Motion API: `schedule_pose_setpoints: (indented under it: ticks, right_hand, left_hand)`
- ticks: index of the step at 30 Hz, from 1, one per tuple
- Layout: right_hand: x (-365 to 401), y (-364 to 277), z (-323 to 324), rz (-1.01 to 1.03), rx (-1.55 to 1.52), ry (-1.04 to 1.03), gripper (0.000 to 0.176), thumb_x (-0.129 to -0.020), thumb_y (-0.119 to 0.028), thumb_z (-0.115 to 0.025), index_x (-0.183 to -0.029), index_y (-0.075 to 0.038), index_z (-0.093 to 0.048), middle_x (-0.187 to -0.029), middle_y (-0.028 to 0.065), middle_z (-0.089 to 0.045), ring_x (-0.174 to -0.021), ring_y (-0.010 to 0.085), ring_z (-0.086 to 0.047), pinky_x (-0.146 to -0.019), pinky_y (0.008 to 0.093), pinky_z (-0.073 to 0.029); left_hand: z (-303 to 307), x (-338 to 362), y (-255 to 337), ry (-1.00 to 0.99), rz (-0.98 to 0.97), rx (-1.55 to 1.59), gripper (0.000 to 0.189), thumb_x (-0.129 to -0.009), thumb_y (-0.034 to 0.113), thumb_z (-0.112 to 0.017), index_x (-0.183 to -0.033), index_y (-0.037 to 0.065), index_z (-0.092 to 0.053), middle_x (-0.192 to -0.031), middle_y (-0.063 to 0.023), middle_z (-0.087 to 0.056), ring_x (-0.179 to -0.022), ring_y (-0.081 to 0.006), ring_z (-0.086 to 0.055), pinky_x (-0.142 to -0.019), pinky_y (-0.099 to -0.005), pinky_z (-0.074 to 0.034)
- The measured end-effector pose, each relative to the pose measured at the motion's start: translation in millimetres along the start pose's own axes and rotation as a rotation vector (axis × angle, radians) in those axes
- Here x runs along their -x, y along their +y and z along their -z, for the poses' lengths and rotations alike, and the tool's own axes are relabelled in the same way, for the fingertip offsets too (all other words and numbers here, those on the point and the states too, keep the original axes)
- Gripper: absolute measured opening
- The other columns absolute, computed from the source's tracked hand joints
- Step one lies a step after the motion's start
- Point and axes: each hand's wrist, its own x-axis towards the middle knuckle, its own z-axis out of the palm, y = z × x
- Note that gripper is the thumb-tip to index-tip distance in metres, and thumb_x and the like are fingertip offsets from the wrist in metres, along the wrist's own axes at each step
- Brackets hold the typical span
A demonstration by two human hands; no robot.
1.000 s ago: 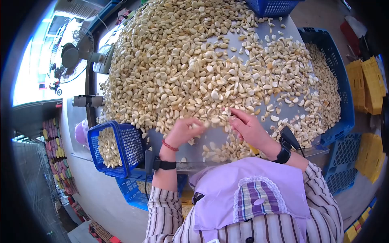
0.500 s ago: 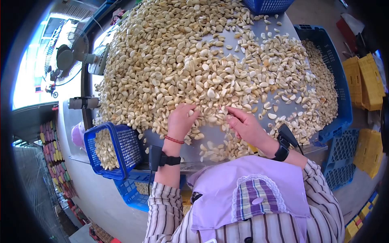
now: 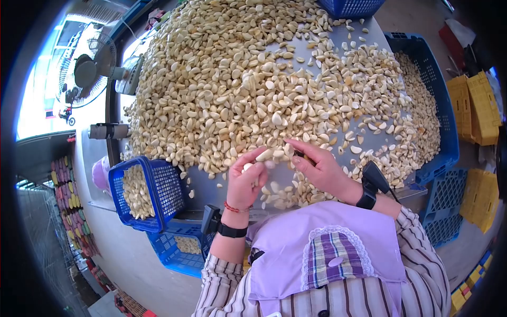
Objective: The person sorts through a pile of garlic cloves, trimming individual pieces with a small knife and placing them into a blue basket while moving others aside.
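Note:
Peeled garlic cloves (image 3: 211, 100) lie in a broad heap over the metal table (image 3: 346, 37). At its near edge, my left hand (image 3: 246, 179) is closed on garlic cloves, one pale clove (image 3: 263, 155) showing at the fingertips and another in the curled fingers. My right hand (image 3: 323, 170) is closed close beside it, thumb and forefinger around a small dark object (image 3: 300, 154) with a bit of yellow; I cannot tell its kind. Another clove (image 3: 289, 150) shows right at the right fingertips. A small pile of cloves (image 3: 288, 196) lies below the hands, near my apron.
A blue basket (image 3: 168, 193) holding cloves stands at the left table corner, above a lower blue crate (image 3: 171, 251). Along the right side sits a large blue crate (image 3: 448, 113) filled with cloves. Another blue basket (image 3: 351, 7) is at the far edge. A fan (image 3: 87, 71) stands at left.
My left hand has drawn back from the heap toward me and turned, with cloves now showing in its fingers. My right hand has stayed nearly in place, its fingertips slightly nearer the left hand.

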Motion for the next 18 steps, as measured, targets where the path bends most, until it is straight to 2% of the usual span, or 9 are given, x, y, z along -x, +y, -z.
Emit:
schedule_pose_setpoints:
  ticks: [4, 6, 7, 9, 10, 12, 13, 15, 18]
  right_hand:
    - [2.2, -7.9, -3.5, 0.024, -0.029, -0.018, 0.047, -0.091, -0.024, -0.057, -0.133, -0.005, -0.047, -0.110, 0.0117, -0.062, -0.070, 0.0126, -0.054, -0.064, 0.0260, -0.045]
    - [3.5, -13.6, -2.5, 0.007, 0.037, -0.134, 0.052, -0.091, -0.024, -0.056, -0.136, -0.003, -0.042, -0.108, 0.0153, -0.062, -0.073, 0.0194, -0.059, -0.067, 0.0298, -0.046]
    - [4.2, -9.6, -5.4, 0.008, 0.040, -0.133, 0.052, -0.091, -0.024, -0.056, -0.136, -0.003, -0.042, -0.108, 0.0153, -0.062, -0.073, 0.0194, -0.059, -0.067, 0.0298, -0.046]
    - [4.8, 1.5, -13.4, 0.204, 0.066, -0.079, 0.059, -0.090, -0.025, -0.056, -0.140, -0.001, -0.035, -0.104, 0.0184, -0.062, -0.079, 0.0263, -0.061, -0.070, 0.0334, -0.047]
    - [5.8, 1.0, -12.9, 0.205, 0.067, -0.078, 0.059, -0.090, -0.025, -0.056, -0.140, -0.001, -0.035, -0.104, 0.0184, -0.062, -0.079, 0.0263, -0.061, -0.070, 0.0334, -0.047]
    - [7.5, -4.5, -11.1, 0.083, 0.072, -0.124, 0.062, -0.091, -0.023, -0.057, -0.143, -0.004, -0.031, -0.086, 0.0057, -0.057, -0.068, 0.0104, -0.047, -0.064, 0.0255, -0.042]
    - [8.3, -4.2, -11.2, 0.083, 0.073, -0.124, 0.062, -0.091, -0.023, -0.057, -0.143, -0.004, -0.031, -0.086, 0.0057, -0.057, -0.068, 0.0104, -0.047, -0.064, 0.0255, -0.042]
    - [9.9, -3.5, -12.3, 0.048, 0.112, -0.113, 0.063, -0.091, -0.023, -0.057, -0.144, -0.005, -0.029, -0.085, 0.0057, -0.056, -0.068, 0.0103, -0.047, -0.064, 0.0254, -0.042]
    - [10.2, -11.1, -13.0, -0.048, 0.052, -0.117, 0.062, -0.091, -0.023, -0.056, -0.144, -0.007, -0.030, -0.083, 0.0048, -0.055, -0.069, 0.0099, -0.047, -0.064, 0.0249, -0.042]
  left_hand:
    - [-5.9, 4.4, -11.9, 0.108, -0.058, -0.010, 0.019, -0.085, -0.001, -0.058, -0.104, 0.001, -0.062, -0.075, -0.0049, -0.060, -0.050, -0.0075, -0.048, -0.039, -0.0163, -0.030]
    - [-2.2, 4.4, -19.6, 0.129, -0.110, -0.052, 0.013, -0.085, -0.001, -0.061, -0.097, 0.003, -0.062, -0.079, -0.0041, -0.060, -0.054, -0.0075, -0.050, -0.043, -0.0168, -0.034]
    - [-4.3, 5.5, -20.8, 0.126, -0.113, -0.051, 0.013, -0.085, -0.001, -0.061, -0.097, 0.003, -0.062, -0.079, -0.0041, -0.060, -0.054, -0.0075, -0.050, -0.043, -0.0168, -0.034]
    - [-9.2, 7.8, -22.8, 0.141, -0.139, -0.040, 0.011, -0.084, -0.002, -0.063, -0.094, 0.001, -0.063, -0.079, -0.0025, -0.061, -0.059, -0.0061, -0.052, -0.050, -0.0184, -0.039]
    - [-11.2, 9.7, -23.8, 0.139, -0.140, -0.040, 0.011, -0.084, -0.002, -0.063, -0.094, 0.001, -0.063, -0.079, -0.0025, -0.061, -0.059, -0.0061, -0.052, -0.050, -0.0184, -0.039]
    - [-15.3, 13.1, -25.4, 0.177, -0.175, -0.137, 0.010, -0.083, -0.003, -0.063, -0.093, 0.000, -0.064, -0.083, -0.0033, -0.062, -0.062, -0.0066, -0.054, -0.053, -0.0190, -0.043]
    - [-18.0, 13.5, -25.6, 0.176, -0.175, -0.137, 0.010, -0.083, -0.003, -0.063, -0.093, 0.000, -0.064, -0.083, -0.0033, -0.062, -0.062, -0.0066, -0.054, -0.053, -0.0190, -0.043]
    - [-21.6, 13.8, -25.4, 0.285, -0.286, -0.340, 0.010, -0.082, -0.004, -0.064, -0.091, -0.001, -0.066, -0.088, -0.0046, -0.064, -0.065, -0.0071, -0.056, -0.057, -0.0203, -0.046]
    - [-19.9, 12.6, -23.7, 0.279, -0.374, -0.541, 0.010, -0.081, -0.004, -0.066, -0.090, -0.001, -0.067, -0.090, -0.0051, -0.064, -0.067, -0.0068, -0.057, -0.059, -0.0206, -0.047]
